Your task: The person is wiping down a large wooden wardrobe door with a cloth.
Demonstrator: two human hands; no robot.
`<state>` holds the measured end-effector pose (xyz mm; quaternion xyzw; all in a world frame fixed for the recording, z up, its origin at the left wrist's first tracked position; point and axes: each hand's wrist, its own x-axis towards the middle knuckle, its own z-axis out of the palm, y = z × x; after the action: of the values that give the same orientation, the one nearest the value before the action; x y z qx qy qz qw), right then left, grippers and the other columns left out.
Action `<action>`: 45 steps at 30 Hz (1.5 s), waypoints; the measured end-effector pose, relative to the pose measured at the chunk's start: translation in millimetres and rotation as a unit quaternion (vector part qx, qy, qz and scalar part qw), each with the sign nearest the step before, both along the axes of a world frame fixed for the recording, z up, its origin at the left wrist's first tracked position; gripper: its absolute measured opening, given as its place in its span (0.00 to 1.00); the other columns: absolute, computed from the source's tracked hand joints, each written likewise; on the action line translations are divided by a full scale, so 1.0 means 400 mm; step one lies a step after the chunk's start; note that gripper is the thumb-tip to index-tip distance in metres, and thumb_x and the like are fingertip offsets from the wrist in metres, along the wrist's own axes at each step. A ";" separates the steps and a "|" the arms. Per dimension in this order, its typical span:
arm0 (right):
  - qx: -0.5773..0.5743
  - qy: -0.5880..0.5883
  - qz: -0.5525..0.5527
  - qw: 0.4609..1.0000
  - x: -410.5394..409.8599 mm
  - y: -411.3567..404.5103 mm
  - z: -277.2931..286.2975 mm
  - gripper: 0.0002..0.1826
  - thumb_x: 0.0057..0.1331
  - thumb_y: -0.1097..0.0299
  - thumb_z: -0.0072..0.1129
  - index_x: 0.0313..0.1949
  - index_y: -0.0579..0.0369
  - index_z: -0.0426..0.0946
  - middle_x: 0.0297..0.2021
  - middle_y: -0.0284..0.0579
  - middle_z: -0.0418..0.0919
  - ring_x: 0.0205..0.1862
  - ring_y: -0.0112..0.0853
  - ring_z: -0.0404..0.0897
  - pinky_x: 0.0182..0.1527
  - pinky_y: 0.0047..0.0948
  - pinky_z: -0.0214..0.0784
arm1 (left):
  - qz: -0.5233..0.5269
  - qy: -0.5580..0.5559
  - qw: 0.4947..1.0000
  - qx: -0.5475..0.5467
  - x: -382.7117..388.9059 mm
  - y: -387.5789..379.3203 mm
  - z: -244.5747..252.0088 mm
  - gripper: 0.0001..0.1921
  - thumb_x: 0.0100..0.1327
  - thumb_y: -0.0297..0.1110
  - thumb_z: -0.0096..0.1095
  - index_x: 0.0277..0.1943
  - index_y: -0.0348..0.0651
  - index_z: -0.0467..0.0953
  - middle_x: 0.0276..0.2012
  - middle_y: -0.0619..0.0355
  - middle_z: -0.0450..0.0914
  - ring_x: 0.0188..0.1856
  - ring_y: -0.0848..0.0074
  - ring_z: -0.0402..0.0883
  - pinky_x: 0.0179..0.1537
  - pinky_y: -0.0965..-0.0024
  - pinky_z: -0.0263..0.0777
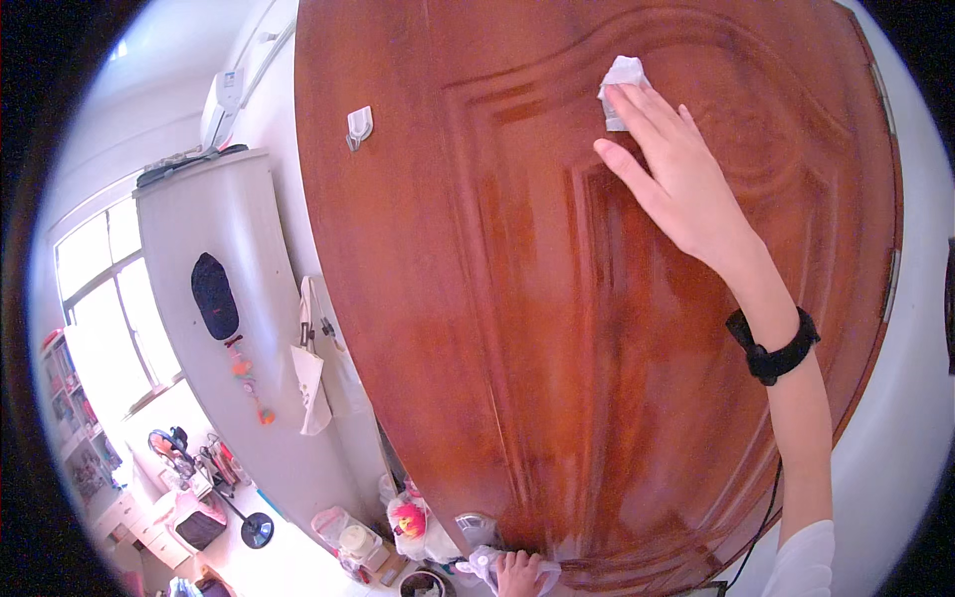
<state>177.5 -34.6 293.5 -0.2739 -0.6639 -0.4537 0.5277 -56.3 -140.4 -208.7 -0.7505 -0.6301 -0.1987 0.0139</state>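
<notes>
A reddish-brown wooden door with moulded panels fills most of the view. High on its raised panel, my right hand presses a folded white cloth or tissue against the wood, its fingertips over the lower part of the cloth. A black band is around my right wrist. At the bottom edge, my left hand rests on a pale cloth close below the round metal door lock; how far its fingers close on the cloth is hard to tell. A white hook is fixed to the door's upper left.
Left of the door stands a grey wardrobe with a black cap and a white tote bag hanging on it. Near the floor are bagged items, a round bin and a fan base. A white wall borders the door's right side.
</notes>
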 end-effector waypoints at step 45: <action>-0.052 -0.058 0.116 0.990 -0.295 -0.019 -0.176 0.26 0.66 0.60 0.50 0.58 0.64 0.63 0.60 0.52 0.64 0.65 0.45 0.59 0.65 0.49 0.50 | -0.074 0.032 0.995 0.059 -0.039 0.043 0.006 0.19 0.54 0.46 0.63 0.46 0.47 0.74 0.37 0.55 0.72 0.46 0.60 0.70 0.53 0.53 0.58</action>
<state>59.4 -42.2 223.0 -0.1951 -0.7434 -0.3695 0.5223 -71.9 -123.3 -206.3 -0.7991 -0.5590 -0.2120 0.0640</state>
